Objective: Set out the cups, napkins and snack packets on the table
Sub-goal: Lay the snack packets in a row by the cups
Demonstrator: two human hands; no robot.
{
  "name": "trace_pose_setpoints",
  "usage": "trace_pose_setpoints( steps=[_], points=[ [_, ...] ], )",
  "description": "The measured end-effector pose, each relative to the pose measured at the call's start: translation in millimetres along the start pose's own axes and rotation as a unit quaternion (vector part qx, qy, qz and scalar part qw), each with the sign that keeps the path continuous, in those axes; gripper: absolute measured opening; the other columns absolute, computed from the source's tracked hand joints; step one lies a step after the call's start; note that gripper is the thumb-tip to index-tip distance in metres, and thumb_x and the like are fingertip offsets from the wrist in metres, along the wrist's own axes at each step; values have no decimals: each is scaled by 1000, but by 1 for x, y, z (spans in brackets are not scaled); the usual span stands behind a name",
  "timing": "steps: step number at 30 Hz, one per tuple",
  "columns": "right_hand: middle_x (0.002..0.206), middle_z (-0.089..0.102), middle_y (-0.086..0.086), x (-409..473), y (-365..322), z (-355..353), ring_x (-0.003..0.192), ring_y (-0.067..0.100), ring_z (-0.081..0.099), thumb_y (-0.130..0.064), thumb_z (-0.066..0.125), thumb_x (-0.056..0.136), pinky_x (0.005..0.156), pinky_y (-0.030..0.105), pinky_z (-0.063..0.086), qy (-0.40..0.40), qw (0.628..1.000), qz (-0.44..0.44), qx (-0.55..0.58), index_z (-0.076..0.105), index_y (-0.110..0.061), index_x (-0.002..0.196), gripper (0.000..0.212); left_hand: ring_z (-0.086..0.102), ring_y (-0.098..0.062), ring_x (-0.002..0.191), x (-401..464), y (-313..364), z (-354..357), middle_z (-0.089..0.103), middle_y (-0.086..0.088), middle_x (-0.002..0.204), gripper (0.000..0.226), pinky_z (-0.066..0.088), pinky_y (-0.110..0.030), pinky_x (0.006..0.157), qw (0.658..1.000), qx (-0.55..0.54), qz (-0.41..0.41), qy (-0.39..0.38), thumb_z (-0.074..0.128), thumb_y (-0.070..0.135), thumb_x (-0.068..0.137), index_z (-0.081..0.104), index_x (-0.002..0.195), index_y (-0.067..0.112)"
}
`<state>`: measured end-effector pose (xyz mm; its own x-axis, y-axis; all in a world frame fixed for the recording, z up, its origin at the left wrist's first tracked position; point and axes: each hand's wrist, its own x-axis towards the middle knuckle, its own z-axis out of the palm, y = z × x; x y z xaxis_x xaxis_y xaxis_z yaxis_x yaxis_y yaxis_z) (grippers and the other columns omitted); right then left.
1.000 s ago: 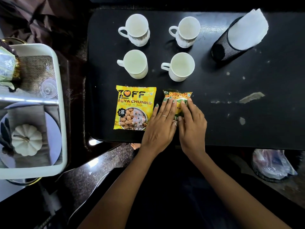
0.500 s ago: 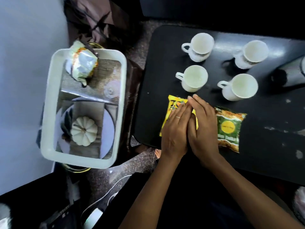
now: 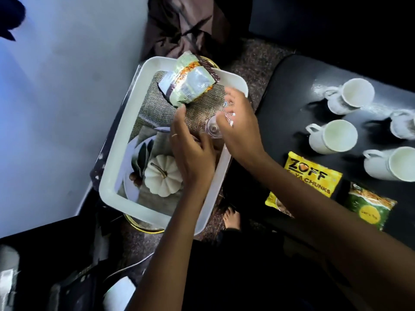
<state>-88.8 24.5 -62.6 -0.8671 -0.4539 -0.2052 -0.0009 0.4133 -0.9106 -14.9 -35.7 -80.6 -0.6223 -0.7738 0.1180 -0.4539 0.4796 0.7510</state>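
Both my hands hover over a white tray (image 3: 112, 176) left of the black table (image 3: 289, 90). A pale green snack packet (image 3: 190, 86) leans on the tray's far rim. My left hand (image 3: 190, 151) has its fingers spread, the fingertips just touching the packet's lower edge. My right hand (image 3: 238, 129) is beside it with fingers apart, over a clear glass (image 3: 212, 130). On the table stand several white cups (image 3: 334, 136), with a yellow soya chunks packet (image 3: 314, 176) and a green packet (image 3: 368, 206) lying near the front edge. The napkin holder is out of view.
The tray also holds a burlap mat (image 3: 155, 106), a plate with a white pumpkin (image 3: 161, 178) and dark leaves. A gold rim (image 3: 143, 227) shows under the tray. Brown cloth (image 3: 186, 25) lies beyond it. A pale wall (image 3: 62, 97) is to the left.
Both hands left the packets on the table and moved left over the tray. The view swung left, so the napkin holder dropped out of sight.
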Motion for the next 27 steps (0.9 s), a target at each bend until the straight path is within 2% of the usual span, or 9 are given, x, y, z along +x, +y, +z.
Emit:
trace_pose_setpoints(
  steps=[5, 10, 13, 16, 18, 20, 23, 25, 27],
  points=[
    [137, 47, 5, 50, -19, 23, 124, 19, 47, -19, 60, 88, 105, 37, 39, 5, 991, 103, 87, 36, -11, 136, 54, 37, -31, 137, 32, -19, -2, 32, -18, 150, 61, 34, -46, 108, 999, 40, -4, -28, 52, 1, 81, 37, 140, 0],
    [120, 61, 3, 70, -22, 37, 107, 19, 58, -23, 61, 88, 92, 34, 48, 20, 967, 203, 152, 49, -16, 128, 42, 36, -30, 137, 41, -27, 1, 35, -17, 148, 61, 32, -40, 110, 998, 55, 17, -34, 54, 1, 78, 41, 138, 1],
    [101, 66, 0, 70, -21, 39, 93, 17, 63, -18, 60, 88, 89, 41, 53, 43, 970, 183, 151, 59, -13, 112, 24, 37, -29, 137, 39, -29, 1, 39, -17, 146, 60, 32, -40, 111, 998, 30, 17, -45, 54, 0, 79, 40, 137, 0],
    [97, 64, -3, 62, -22, 37, 85, 11, 63, -17, 62, 88, 74, 30, 58, 67, 969, 160, 176, 58, -10, 115, 28, 43, -30, 132, 36, -26, -4, 45, -18, 140, 59, 36, -43, 108, 999, 2, 18, -39, 57, 2, 78, 41, 135, -2],
    [91, 65, -3, 53, -23, 33, 84, 13, 65, -18, 63, 87, 68, 26, 58, 75, 974, 136, 165, 61, -12, 103, 16, 44, -31, 130, 33, -22, -7, 47, -18, 138, 60, 37, -44, 106, 1000, 1, 19, -21, 62, 7, 75, 44, 132, -2],
    [84, 68, 2, 40, -25, 26, 81, 23, 68, -19, 64, 87, 68, 34, 59, 78, 981, 114, 137, 61, -11, 91, 10, 43, -30, 131, 29, -14, -9, 46, -18, 139, 62, 38, -42, 107, 1000, 10, 15, -3, 67, 13, 74, 46, 131, 0],
    [88, 70, 16, 20, -24, 15, 85, 34, 68, -22, 65, 86, 76, 50, 56, 61, 989, 89, 102, 62, -3, 92, 20, 45, -27, 130, 25, -2, -6, 49, -13, 140, 67, 37, -35, 107, 999, 29, 18, 5, 69, 16, 72, 45, 134, 3],
    [87, 71, 14, 8, -26, 3, 84, 30, 69, -20, 68, 84, 76, 46, 57, 40, 989, 71, 123, 63, -6, 91, 16, 51, -23, 125, 21, 5, -4, 54, -8, 135, 65, 43, -38, 103, 1000, 5, -3, -9, 69, 11, 74, 45, 135, 8],
    [85, 73, 4, -3, -26, -13, 81, 16, 71, -17, 73, 81, 72, 30, 58, 11, 984, 54, 169, 66, -15, 90, 12, 60, -14, 110, 18, 13, -4, 62, 2, 122, 52, 51, -37, 90, 998, -49, -42, -13, 67, 12, 82, 50, 130, 12]
  ],
)
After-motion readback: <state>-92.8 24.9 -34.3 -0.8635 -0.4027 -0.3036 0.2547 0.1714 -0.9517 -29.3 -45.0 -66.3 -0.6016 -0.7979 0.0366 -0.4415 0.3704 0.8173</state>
